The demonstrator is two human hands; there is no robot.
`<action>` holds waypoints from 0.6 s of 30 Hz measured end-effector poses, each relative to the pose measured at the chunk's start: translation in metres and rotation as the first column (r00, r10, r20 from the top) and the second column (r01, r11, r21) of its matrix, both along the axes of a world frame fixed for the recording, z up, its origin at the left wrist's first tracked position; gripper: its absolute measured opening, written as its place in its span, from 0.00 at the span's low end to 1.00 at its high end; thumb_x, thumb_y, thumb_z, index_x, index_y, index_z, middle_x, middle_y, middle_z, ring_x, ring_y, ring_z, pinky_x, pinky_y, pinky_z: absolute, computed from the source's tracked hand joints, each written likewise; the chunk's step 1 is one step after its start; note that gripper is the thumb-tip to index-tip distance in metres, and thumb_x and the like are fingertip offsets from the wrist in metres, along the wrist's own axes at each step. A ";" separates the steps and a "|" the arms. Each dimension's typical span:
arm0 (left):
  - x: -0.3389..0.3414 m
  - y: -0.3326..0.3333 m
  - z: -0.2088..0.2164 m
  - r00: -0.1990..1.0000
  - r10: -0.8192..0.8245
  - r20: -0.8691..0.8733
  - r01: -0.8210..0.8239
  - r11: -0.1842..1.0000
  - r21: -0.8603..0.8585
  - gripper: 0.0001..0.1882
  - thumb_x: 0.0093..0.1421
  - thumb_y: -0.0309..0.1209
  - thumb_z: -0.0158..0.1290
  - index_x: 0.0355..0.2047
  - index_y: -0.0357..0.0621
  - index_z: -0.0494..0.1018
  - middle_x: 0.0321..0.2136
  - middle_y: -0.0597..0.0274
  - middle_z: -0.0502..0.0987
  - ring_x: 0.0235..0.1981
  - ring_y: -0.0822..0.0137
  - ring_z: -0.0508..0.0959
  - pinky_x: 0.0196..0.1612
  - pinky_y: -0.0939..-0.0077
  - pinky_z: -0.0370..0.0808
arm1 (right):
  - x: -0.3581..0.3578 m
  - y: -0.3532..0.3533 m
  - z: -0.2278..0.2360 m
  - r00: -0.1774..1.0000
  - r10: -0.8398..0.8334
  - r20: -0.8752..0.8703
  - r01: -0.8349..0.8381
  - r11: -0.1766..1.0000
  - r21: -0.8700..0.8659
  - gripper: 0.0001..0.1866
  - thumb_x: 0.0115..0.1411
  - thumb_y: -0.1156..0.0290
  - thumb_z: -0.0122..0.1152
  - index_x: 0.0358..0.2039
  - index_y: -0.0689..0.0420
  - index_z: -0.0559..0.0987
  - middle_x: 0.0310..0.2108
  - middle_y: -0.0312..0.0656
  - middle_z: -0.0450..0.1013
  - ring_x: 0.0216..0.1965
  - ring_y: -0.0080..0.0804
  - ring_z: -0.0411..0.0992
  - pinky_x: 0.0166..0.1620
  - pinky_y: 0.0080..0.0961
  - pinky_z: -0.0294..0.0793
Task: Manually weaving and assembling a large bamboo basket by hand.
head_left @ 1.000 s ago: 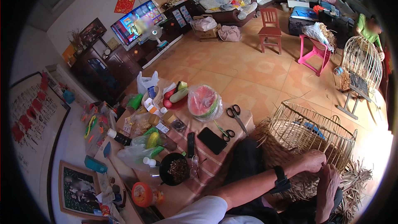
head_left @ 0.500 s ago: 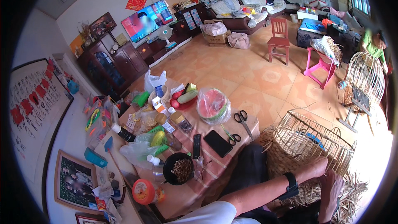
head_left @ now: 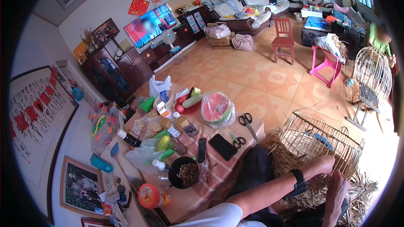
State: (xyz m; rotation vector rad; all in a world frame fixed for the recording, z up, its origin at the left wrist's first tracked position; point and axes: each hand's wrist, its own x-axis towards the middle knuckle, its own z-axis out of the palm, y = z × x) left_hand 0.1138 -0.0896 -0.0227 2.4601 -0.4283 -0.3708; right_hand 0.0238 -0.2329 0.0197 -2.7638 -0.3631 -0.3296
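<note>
A half-woven basket of straw-coloured strips on a wire frame stands at my right side, its bare bent wires showing above the weave. My left hand is closed against the basket's near side, a dark band on its wrist. Close beside it, a little lower, is my right hand, its fingers drawn together at the wires. What it pinches is too small to make out. Loose dry strips hang and lie around both hands. A blue item shows inside the basket.
Left of my leg, a cloth-covered table holds scissors, a phone, a remote, glasses, a dark bowl and wrapped watermelon. A person in green works on another wire frame at far right, near a pink stool.
The view has tilted slightly. My right hand has drawn a little down and away from the left, which stays at the basket's near side. The person in green has shifted a hand.
</note>
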 end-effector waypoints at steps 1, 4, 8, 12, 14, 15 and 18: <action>0.002 -0.001 -0.001 1.000 0.022 -0.019 -0.022 1.000 -0.022 0.07 0.56 0.23 0.58 0.30 0.30 0.83 0.34 0.38 0.84 0.41 0.42 0.85 0.47 0.55 0.82 | -0.005 -0.001 0.007 1.000 0.018 -0.008 -0.018 1.000 0.014 0.06 0.59 0.75 0.62 0.30 0.60 0.72 0.23 0.55 0.72 0.27 0.59 0.74 0.30 0.51 0.68; 0.001 -0.006 -0.009 0.991 0.132 -0.032 -0.135 0.985 -0.107 0.07 0.56 0.22 0.56 0.30 0.29 0.82 0.37 0.37 0.84 0.43 0.41 0.85 0.48 0.55 0.81 | -0.030 -0.002 0.036 0.995 0.028 -0.094 -0.042 0.988 -0.150 0.05 0.64 0.74 0.59 0.38 0.59 0.72 0.29 0.53 0.74 0.30 0.53 0.74 0.33 0.47 0.69; -0.013 -0.008 -0.017 0.975 0.165 0.150 -0.148 0.982 -0.121 0.07 0.57 0.23 0.56 0.30 0.29 0.81 0.38 0.37 0.83 0.43 0.41 0.84 0.48 0.55 0.80 | -0.065 -0.007 0.065 0.984 0.130 -0.119 -0.165 0.920 -0.357 0.19 0.69 0.69 0.59 0.59 0.57 0.77 0.41 0.48 0.80 0.38 0.44 0.77 0.41 0.41 0.75; -0.032 -0.006 -0.015 0.901 0.281 0.330 -0.226 0.954 -0.195 0.08 0.58 0.25 0.56 0.28 0.30 0.80 0.32 0.38 0.83 0.36 0.42 0.84 0.43 0.55 0.81 | -0.049 0.006 0.047 0.996 0.093 -0.004 -0.092 0.985 -0.147 0.09 0.65 0.74 0.59 0.45 0.58 0.75 0.33 0.52 0.76 0.33 0.50 0.76 0.36 0.46 0.72; -0.034 -0.004 -0.013 0.906 0.246 0.344 -0.197 0.966 -0.170 0.08 0.58 0.25 0.56 0.27 0.31 0.80 0.30 0.39 0.83 0.34 0.43 0.85 0.40 0.56 0.82 | -0.032 0.010 0.032 0.999 0.009 0.044 -0.010 1.000 0.020 0.04 0.61 0.76 0.61 0.30 0.60 0.74 0.23 0.55 0.73 0.26 0.59 0.74 0.30 0.52 0.68; -0.028 -0.002 -0.013 0.934 0.119 0.338 -0.107 0.993 -0.056 0.07 0.58 0.25 0.56 0.29 0.32 0.80 0.29 0.40 0.82 0.33 0.44 0.84 0.39 0.56 0.81 | -0.027 0.006 0.028 0.999 0.043 0.017 -0.043 0.999 -0.007 0.04 0.60 0.75 0.64 0.36 0.60 0.79 0.23 0.55 0.75 0.27 0.59 0.75 0.31 0.49 0.71; -0.017 0.001 -0.015 0.969 0.033 0.245 -0.021 0.999 -0.048 0.05 0.59 0.26 0.56 0.31 0.36 0.79 0.28 0.44 0.81 0.34 0.46 0.83 0.40 0.53 0.80 | -0.017 -0.008 0.020 0.987 0.158 -0.003 -0.156 0.980 0.121 0.07 0.59 0.73 0.67 0.37 0.60 0.81 0.23 0.53 0.78 0.26 0.56 0.77 0.31 0.45 0.73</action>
